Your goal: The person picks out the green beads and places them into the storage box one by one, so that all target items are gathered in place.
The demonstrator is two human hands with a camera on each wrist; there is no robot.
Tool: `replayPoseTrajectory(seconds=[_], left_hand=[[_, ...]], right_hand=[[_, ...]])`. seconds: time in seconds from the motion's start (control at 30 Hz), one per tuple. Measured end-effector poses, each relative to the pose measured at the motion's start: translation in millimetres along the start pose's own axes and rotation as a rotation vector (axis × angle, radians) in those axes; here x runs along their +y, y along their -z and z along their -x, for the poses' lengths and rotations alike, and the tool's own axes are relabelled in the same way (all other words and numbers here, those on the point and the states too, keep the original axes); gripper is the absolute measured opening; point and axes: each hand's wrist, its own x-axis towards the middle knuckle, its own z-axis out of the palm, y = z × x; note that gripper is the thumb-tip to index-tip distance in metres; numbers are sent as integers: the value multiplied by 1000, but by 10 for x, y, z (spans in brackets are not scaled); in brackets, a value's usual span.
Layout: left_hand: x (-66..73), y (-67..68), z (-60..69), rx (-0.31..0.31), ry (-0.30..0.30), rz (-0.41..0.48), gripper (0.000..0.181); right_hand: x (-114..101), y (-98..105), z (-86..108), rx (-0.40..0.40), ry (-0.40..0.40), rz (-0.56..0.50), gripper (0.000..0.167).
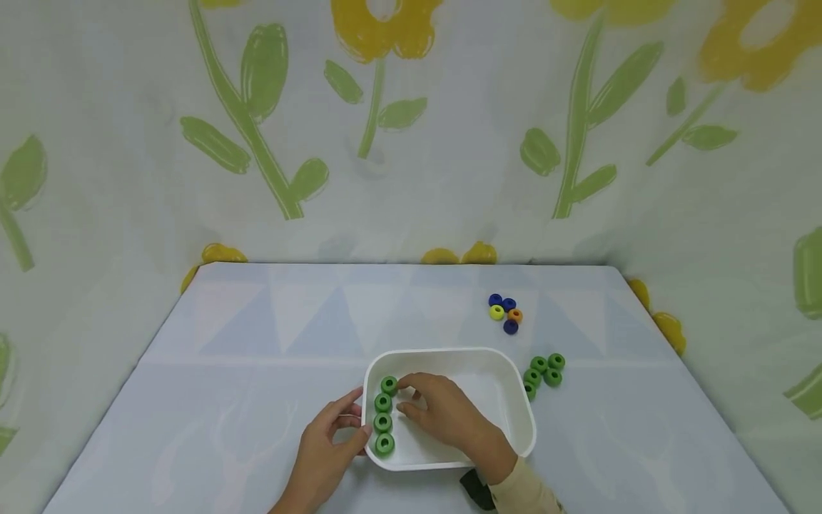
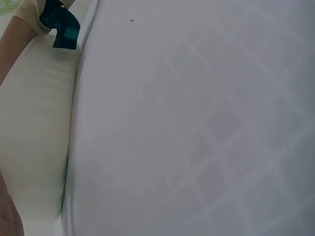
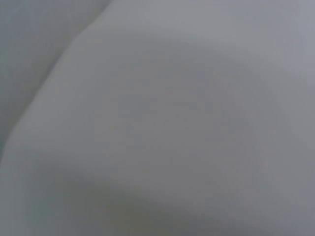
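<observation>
One white tray (image 1: 478,375) stands on the bench (image 1: 205,414), gripped at its left end by the fingers of the left hand (image 1: 327,437). Four green beads (image 1: 383,429), visible only from the head camera, line that end inside. The right hand (image 1: 444,410) is also inside, fingers pinching nothing, index at the farthest bead. Farther back, before flowered cloth (image 1: 443,200), lie five mixed-colour beads (image 1: 509,329); rightmost, five more green beads (image 1: 551,381).

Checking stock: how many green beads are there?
9 green beads: four inside the white tray, along its left; five outside, at right; the right hand may hide more.
</observation>
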Motion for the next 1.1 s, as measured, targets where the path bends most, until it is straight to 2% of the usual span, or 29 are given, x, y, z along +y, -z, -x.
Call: replayPoseTrajectory(seconds=[0.23, 0.43, 0.63, 0.8, 1.1], left_hand=[[-10, 23, 3, 0, 13, -8, 57], [-11, 14, 8, -8, 6, 2, 58], [-1, 12, -4, 0, 9, 12, 58], [8, 15, -17, -1, 12, 19, 58], [-1, 12, 6, -6, 27, 25, 58]], right_hand=[[-18, 11, 26, 28, -54, -2, 30], [27, 78, 93, 76, -45, -26, 31], [50, 272, 182, 170, -10, -64, 27], [115, 439, 234, 240, -15, -40, 25], [281, 608, 360, 308, -32, -37, 23]])
